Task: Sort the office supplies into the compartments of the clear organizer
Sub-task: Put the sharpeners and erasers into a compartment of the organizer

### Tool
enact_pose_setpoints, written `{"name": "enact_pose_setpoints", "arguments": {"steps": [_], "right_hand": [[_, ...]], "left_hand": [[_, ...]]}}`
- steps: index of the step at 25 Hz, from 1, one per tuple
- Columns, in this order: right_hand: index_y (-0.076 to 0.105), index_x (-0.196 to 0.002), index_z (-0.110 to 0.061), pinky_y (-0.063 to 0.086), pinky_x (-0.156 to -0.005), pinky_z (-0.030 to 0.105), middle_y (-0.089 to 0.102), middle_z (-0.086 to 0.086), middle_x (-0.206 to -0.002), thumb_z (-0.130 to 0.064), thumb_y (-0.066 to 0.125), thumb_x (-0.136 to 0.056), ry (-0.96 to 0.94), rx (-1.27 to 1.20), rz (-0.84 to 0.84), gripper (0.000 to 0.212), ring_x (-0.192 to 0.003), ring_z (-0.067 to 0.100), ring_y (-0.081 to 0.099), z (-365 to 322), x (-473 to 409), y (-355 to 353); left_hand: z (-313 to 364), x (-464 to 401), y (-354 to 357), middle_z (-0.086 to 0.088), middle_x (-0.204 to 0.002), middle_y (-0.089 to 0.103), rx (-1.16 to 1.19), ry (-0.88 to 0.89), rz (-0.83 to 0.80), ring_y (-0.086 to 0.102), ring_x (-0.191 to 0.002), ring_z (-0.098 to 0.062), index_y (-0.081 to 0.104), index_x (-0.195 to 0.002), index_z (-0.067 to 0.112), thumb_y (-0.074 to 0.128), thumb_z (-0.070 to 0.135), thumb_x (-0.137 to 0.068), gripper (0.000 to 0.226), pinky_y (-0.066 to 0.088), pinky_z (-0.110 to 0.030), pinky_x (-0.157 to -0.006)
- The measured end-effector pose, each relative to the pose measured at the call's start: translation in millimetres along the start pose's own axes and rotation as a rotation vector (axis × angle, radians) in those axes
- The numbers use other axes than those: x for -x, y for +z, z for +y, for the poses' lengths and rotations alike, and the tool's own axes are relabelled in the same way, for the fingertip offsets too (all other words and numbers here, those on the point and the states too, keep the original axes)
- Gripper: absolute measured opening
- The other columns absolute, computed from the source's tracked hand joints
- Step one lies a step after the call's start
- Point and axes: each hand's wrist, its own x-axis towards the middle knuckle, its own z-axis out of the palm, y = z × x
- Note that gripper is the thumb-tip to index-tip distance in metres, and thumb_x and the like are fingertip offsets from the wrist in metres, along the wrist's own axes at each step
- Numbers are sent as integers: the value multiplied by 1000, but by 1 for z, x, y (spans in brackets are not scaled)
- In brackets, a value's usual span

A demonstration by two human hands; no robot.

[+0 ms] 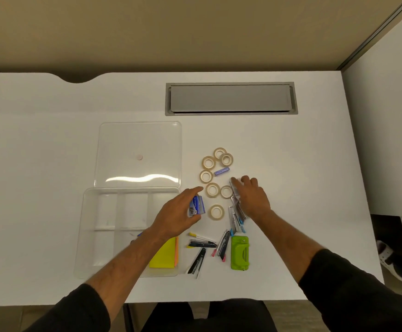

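A: Where's your left hand (181,215)?

B: Mid-frame, fingers pinching a small blue box (197,205) just right of the organizer (92,236), which sits lower left on the counter (51,140).

A: And your right hand (251,196)?

B: Fingers spread flat on the staplers (236,212), beside the tape rolls (215,168).
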Motion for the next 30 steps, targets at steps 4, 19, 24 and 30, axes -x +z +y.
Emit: {"name": "enact_pose_setpoints", "arguments": {"steps": [4, 19, 24, 30], "right_hand": [[35, -142, -21, 48, -76, 36, 45, 8, -129, -5, 60, -83, -19, 58, 53, 66, -113, 29, 44, 3, -6, 4], [49, -129, -25, 47, -84, 33, 57, -2, -119, -25, 69, -78, -41, -652, 234, 55, -111, 16, 47, -65, 64, -32], [50, -137, -22, 45, -91, 27, 58, -3, -121, -26, 74, -79, -85, -768, 290, 62, -107, 15, 52, -132, 87, -34], [58, -117, -30, 41, -73, 5, 62, -14, -102, -21, 76, -74, -119, -929, 202, 47, -86, 0, 56, -207, 108, -30]], "left_hand": [[8, -7, 7, 19, -127, 50, -4, -2, 2, 51, -106, 4, 27, -141, 46, 71, 39, -82, 75, 43, -13, -84], [18, 45, -35, 17, -128, 49, -39, 53, 77, 53, -111, -5, 28, -141, 47, 69, 36, -80, 75, 50, -27, -90], [-10, 98, -58, 16, -135, 48, -46, 40, 105, 52, -117, -8, 28, -141, 46, 70, 35, -79, 76, 49, -32, -95], [-48, 155, -73, 16, -132, 49, -1, 4, 116, 51, -116, -7, 27, -142, 47, 70, 37, -81, 75, 53, -34, -92]]}}
